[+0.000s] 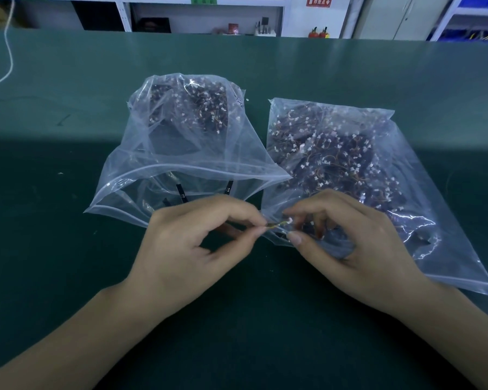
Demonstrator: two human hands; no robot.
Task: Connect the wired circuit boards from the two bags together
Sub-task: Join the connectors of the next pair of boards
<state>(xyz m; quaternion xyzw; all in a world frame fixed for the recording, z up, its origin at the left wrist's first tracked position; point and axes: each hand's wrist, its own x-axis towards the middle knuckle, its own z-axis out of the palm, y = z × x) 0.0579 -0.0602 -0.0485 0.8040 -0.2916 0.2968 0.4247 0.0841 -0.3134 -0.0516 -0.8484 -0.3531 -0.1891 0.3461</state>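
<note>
Two clear zip bags lie on the green table. The left bag (181, 153) gapes open toward me and holds dark wired boards with white connectors. The right bag (350, 170) lies flat, full of similar boards. My left hand (192, 249) pinches a thin wire whose white connector (288, 220) points right, in front of the bags. My right hand (347, 243) sits at the mouth of the right bag, thumb and fingers curled close around that connector; what else it holds is hidden.
The green table (68, 192) stretches wide on all sides. A white cord (9, 52) hangs at the far left. Shelves and blue bins (468, 35) stand behind the table's far edge.
</note>
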